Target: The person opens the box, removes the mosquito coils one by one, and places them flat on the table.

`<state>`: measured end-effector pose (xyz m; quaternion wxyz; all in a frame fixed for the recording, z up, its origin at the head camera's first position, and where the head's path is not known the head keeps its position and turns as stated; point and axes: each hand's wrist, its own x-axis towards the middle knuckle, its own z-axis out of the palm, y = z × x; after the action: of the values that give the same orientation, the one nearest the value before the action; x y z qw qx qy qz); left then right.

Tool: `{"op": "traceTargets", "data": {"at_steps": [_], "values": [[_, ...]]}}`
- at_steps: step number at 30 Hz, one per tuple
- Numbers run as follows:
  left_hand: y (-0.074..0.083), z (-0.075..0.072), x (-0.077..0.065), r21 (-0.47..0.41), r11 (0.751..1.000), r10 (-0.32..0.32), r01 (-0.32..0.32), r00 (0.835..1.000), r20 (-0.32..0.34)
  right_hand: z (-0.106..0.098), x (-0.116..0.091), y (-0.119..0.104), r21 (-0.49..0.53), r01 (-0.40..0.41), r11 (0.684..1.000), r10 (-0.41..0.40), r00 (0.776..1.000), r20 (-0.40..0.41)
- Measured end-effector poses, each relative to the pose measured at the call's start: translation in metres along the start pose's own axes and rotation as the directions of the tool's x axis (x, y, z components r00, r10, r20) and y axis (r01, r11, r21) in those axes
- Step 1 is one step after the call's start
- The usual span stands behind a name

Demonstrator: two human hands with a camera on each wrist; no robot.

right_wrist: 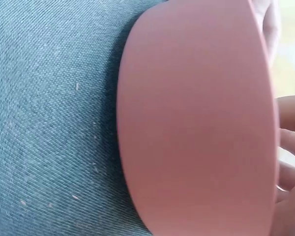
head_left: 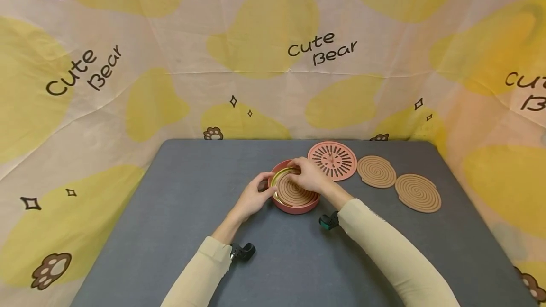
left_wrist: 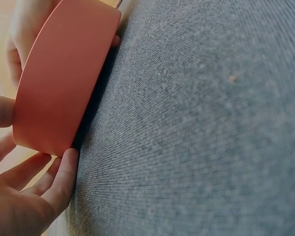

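Observation:
A round pink mosquito coil tin (head_left: 294, 209) with a gold-coloured inside (head_left: 276, 178) stands on the table. In it lies a brown spiral mosquito coil (head_left: 295, 191). My left hand (head_left: 252, 198) grips the tin's left side, its thumb at the rim and its fingers along the outer wall, as the left wrist view also shows. Reaching over the tin from the right, my right hand (head_left: 310, 175) pinches the coil near its far edge. In the right wrist view the tin's wall (right_wrist: 196, 123) hides the fingertips of that hand.
A pink slotted lid (head_left: 332, 172) lies just behind the tin, to its right. Farther right are two loose mosquito coils, one nearer the lid (head_left: 377, 172) and one beyond it (head_left: 418, 193). A printed cloth (head_left: 264, 84) hangs behind the grey table (head_left: 204, 169).

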<state>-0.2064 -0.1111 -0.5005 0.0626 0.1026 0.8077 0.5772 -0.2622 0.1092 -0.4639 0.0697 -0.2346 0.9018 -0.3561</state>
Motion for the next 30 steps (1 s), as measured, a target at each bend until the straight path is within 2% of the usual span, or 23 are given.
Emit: {"op": "traceTargets", "data": {"at_steps": [8,16,30], "values": [[-0.0018,-0.0002,-0.0008,0.002,1.0,0.001,-0.001,1.0,0.001,0.0064,0.0009,0.0013,-0.024,0.006,1.0,-0.006,1.0,0.002],[-0.0001,-0.0016,-0.0019,-0.001,1.0,-0.012,0.012,1.0,0.006,0.0099,0.0025,0.0019,-0.115,0.018,0.993,-0.014,0.999,0.036],[-0.0001,-0.0007,-0.0024,0.015,1.0,-0.015,0.015,1.0,-0.005,0.0102,-0.0009,0.0022,-0.133,0.04,0.99,-0.039,0.999,0.007]]}}
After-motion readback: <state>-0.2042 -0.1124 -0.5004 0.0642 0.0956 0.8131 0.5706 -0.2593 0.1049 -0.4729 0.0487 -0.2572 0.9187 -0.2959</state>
